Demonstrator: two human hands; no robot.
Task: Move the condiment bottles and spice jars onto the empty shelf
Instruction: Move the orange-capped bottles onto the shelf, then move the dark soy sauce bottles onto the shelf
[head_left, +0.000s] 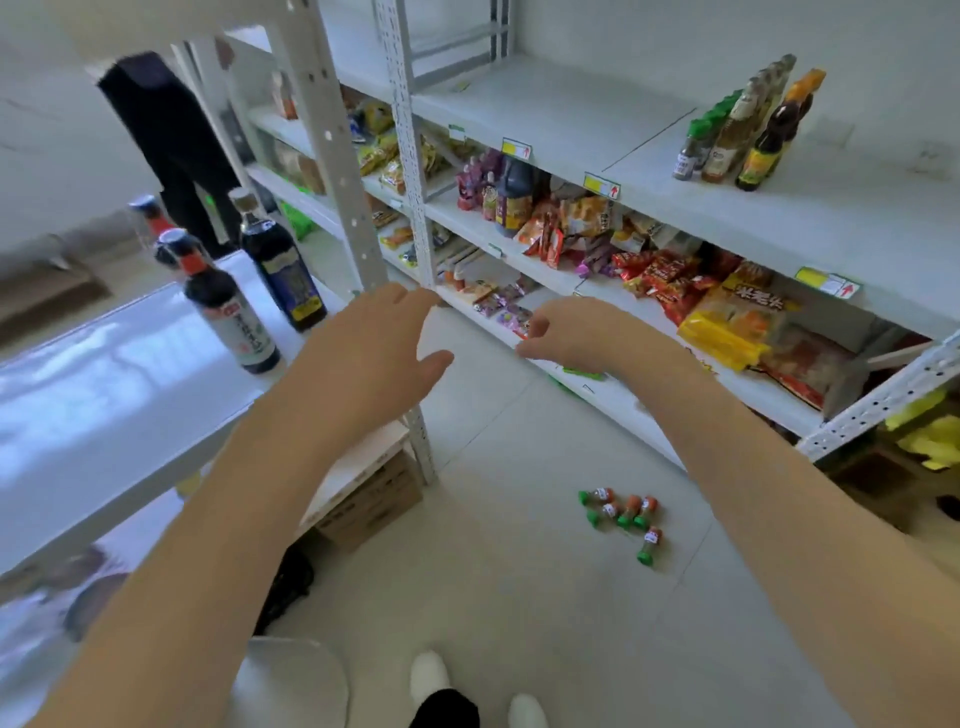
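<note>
White shop shelving (571, 104); both hands empty.
Spread left hand (374, 338), loosely curled right hand (576, 332); five small green-capped spice jars (628, 512) on the floor (493, 571), three dark glass bottles (231, 306) on the white table (104, 389).

Our forearms (218, 509) were bare down to the left hand (374, 332) and right hand (582, 332). At the near edge we wore white shoes (430, 675) with rounded toes and black trousers (444, 709).
</note>
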